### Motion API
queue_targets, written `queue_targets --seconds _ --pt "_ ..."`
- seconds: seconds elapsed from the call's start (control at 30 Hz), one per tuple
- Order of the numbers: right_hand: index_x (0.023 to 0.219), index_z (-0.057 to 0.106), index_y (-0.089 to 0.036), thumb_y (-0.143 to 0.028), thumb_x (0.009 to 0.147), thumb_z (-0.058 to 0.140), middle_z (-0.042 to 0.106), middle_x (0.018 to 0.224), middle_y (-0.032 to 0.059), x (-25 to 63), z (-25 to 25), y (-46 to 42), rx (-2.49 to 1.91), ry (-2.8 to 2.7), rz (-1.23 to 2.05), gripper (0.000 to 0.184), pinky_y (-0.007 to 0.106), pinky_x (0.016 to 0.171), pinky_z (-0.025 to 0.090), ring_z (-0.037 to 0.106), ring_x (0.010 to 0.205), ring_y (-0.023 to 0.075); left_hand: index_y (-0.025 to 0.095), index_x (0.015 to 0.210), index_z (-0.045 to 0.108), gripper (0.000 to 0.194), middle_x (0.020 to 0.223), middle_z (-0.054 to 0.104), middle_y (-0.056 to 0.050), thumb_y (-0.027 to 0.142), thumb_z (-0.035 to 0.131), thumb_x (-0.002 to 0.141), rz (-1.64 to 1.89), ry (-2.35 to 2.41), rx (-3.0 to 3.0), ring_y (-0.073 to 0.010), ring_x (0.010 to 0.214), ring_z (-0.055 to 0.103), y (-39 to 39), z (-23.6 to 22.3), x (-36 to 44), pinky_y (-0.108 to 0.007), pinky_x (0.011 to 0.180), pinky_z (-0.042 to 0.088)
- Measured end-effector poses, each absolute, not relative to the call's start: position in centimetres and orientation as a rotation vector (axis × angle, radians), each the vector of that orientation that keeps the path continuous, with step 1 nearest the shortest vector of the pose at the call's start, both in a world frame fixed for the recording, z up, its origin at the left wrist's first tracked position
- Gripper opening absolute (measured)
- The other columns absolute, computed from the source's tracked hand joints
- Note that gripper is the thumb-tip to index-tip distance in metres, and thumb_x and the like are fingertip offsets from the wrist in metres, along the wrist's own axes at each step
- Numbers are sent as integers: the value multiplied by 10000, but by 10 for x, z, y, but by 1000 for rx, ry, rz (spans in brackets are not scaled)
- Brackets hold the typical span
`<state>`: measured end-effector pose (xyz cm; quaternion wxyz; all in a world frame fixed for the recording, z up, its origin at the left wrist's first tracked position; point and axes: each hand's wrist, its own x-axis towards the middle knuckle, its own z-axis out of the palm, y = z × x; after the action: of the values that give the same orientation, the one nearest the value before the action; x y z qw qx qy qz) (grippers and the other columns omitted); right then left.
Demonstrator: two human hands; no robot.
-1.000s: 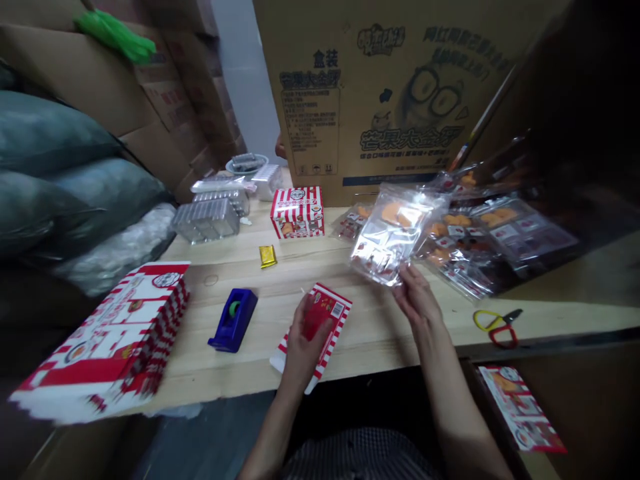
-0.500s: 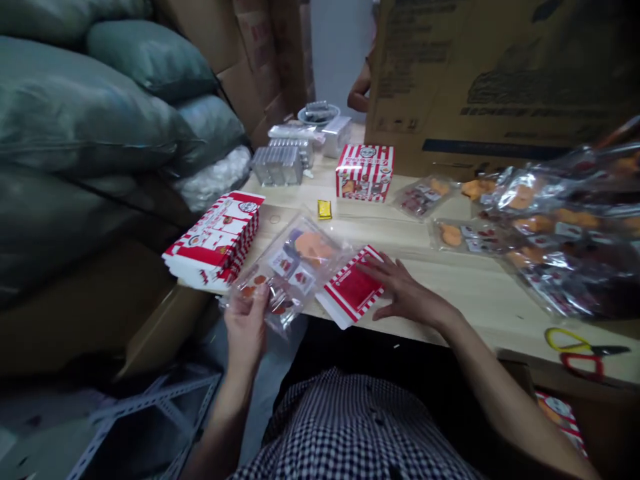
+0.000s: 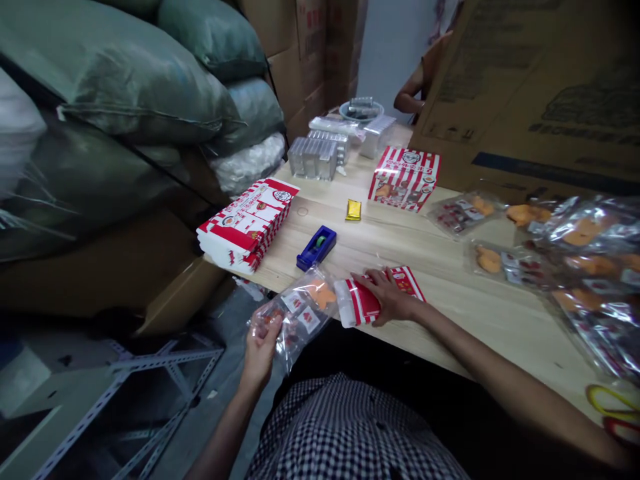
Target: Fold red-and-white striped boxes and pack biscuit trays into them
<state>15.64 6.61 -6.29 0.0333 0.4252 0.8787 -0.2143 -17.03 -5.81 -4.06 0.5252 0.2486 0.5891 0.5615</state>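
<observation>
Striped box [image 3: 364,303]: right hand [image 3: 391,298] clasps it, apparently steadying, at the desk [image 3: 465,283]'s near edge; left hand [image 3: 263,341] pinches clear bag [image 3: 300,303]; alignment seems needed next.

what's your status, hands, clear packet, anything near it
Left hand holding clear packet. Right hand on striped carton, beside packet. Tape dispenser just beyond.

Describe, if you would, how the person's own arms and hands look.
The left hand and right hand are bare, without gloves. The forearms show no sleeves, and no watch or bracelet can be seen. The garment on the torso is checked in dark and white.
</observation>
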Motion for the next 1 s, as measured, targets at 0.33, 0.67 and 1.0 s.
queue_targets --seconds 0.33,0.67,1.0 --pt "1600 95 -266 -471 521 873 358 1490 220 162 -74 54 1512 2755 -602 1346 674 1145 89 283 1419 435 161 1312 558 617 1079 742 -124 378 789 782 921 1143 667 -226 812 738 -26 -50 -185 -318 686 596" --pt "1598 136 -241 -459 476 896 374 1463 214 161 -68 50 1481 2777 -597 1372 626 1169 77 308 1414 407 102 1120 691 519 944 759 -108 295 869 673 534 975 811 -169 723 699 50 -51 -196 -247 633 552" --pt "1586 209 -228 -486 483 885 366 1472 221 163 -71 47 1497 2765 -585 1319 636 1165 81 292 1426 409 98 957 713 409 787 728 -56 306 869 641 448 930 876 -141 629 650 70 -56 -173 -243 602 517"
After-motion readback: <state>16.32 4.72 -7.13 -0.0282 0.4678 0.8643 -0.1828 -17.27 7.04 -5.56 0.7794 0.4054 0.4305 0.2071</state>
